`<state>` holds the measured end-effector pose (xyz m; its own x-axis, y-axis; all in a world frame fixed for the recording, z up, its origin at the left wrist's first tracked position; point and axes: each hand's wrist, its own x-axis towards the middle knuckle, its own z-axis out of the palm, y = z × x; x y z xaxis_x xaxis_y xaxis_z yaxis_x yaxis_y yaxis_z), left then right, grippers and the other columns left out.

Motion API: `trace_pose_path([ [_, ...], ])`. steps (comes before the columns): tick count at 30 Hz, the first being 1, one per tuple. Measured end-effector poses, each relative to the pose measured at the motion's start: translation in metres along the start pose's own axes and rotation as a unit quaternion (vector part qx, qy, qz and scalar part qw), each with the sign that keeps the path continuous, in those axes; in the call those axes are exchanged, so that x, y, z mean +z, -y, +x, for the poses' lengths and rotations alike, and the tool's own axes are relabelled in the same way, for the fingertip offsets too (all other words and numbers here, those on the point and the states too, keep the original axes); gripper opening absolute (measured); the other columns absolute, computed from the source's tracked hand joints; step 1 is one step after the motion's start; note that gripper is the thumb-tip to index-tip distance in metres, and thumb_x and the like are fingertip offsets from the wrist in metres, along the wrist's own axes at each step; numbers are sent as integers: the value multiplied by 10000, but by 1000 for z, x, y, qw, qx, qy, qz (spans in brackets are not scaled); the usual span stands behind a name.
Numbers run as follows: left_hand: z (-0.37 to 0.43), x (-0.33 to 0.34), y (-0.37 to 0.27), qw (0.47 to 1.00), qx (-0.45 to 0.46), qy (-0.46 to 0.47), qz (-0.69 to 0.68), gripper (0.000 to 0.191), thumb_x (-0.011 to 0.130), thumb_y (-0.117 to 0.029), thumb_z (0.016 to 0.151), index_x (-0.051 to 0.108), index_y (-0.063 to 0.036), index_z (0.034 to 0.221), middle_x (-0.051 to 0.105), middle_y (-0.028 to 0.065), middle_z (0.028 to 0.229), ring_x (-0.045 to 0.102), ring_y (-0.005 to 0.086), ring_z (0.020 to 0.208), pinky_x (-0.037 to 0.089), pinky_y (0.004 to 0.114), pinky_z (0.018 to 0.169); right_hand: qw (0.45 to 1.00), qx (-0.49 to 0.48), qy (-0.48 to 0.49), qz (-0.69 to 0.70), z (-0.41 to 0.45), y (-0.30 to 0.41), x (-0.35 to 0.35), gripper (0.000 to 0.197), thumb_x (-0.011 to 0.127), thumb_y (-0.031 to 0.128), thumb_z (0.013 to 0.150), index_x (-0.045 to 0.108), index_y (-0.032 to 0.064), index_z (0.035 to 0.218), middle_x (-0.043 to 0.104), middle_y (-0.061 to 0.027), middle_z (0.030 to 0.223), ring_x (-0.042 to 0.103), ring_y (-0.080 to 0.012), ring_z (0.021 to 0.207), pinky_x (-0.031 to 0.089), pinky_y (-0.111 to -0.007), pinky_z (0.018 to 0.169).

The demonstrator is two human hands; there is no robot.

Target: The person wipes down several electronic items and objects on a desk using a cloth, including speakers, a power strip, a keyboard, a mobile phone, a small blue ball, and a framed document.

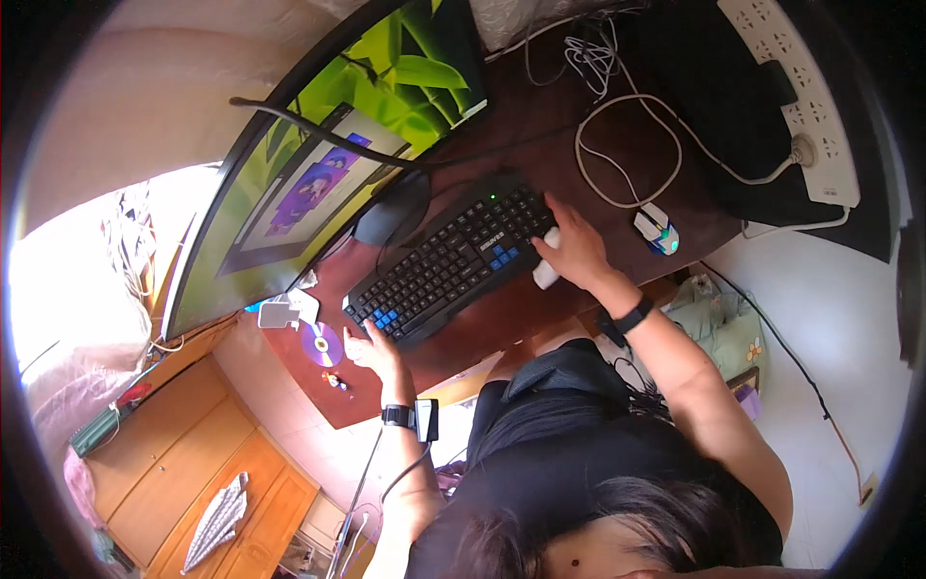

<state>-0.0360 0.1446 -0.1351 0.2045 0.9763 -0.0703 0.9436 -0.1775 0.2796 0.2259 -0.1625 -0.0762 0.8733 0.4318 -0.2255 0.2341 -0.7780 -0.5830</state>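
Observation:
A black keyboard with some blue keys (pixel 448 264) lies aslant on the dark red desk (pixel 463 354). At its right end, my right hand (pixel 575 242) has its fingers on the edge, with a white object (pixel 546 268) partly under the palm; whether the hand grips that object cannot be told. My left hand (pixel 377 354) touches the keyboard's left end, thumb and fingers apart. A disc (pixel 321 344) lies left of my left hand, near a small colourful figure (pixel 334 380). A white and blue mouse (pixel 657 230) lies right of my right hand.
A lit monitor (pixel 318 166) stands behind the keyboard, with a black cable (pixel 340 142) hanging across it. A white power strip (pixel 810 108) and a looped pale cable (pixel 579 155) are at upper right. A white holder (pixel 278 315) stands by the desk's left edge.

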Motion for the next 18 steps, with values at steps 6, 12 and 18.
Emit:
trace_pose_path([
  [6, 3, 11, -4, 967, -119, 35, -220, 705, 558, -481, 1016, 461, 78, 1434, 527, 282, 1425, 532, 379, 1309, 406, 448, 1115, 996, 21, -35, 73, 11, -13, 13, 644, 766, 274, 841, 549, 18, 1390, 604, -202, 1314, 603, -404, 1187, 508, -442, 987],
  [12, -45, 15, -30, 959, -75, 51, -269, 596, 559, -433, 1028, 555, 89, 1317, 597, 264, 1312, 595, 345, 1184, 449, 430, 1045, 995, 94, 23, 11, -14, -46, -29, 658, 755, 358, 851, 583, 9, 1382, 600, -246, 1360, 573, -405, 1261, 473, -447, 1058],
  [18, -13, -12, -51, 914, -43, 73, -396, 389, 532, -369, 1059, 577, -27, 1238, 578, 53, 1042, 531, 186, 942, 456, 322, 834, 992, -3, -129, -11, 14, -39, -93, 350, 745, 230, 875, 707, 61, 1179, 705, -165, 1097, 677, -355, 1016, 537, -415, 873],
])
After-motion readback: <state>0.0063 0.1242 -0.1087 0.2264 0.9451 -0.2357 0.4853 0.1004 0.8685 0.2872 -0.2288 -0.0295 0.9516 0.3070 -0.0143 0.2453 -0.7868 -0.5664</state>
